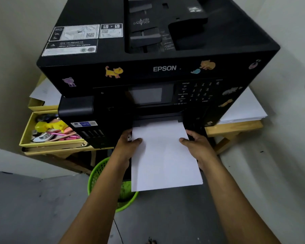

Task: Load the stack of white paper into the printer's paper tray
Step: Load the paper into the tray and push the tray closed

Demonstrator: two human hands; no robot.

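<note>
A black Epson printer [158, 67] with cat stickers stands on a wooden table. The stack of white paper [164, 155] lies in front of it, its far end inside the slot under the control panel and its near end sticking out over the floor. My left hand [128, 145] grips the stack's left edge, thumb on top. On the right edge, my right hand [197, 145] holds it the same way. The pulled-out paper tray [128, 169] shows only as a dark strip under the paper.
A green mesh basket [102, 173] stands on the floor below the paper. A yellow box [25, 131] of pens and odds sits left of the printer. More white sheets [241, 110] lie on the wooden table [236, 129] at right. Walls close in on both sides.
</note>
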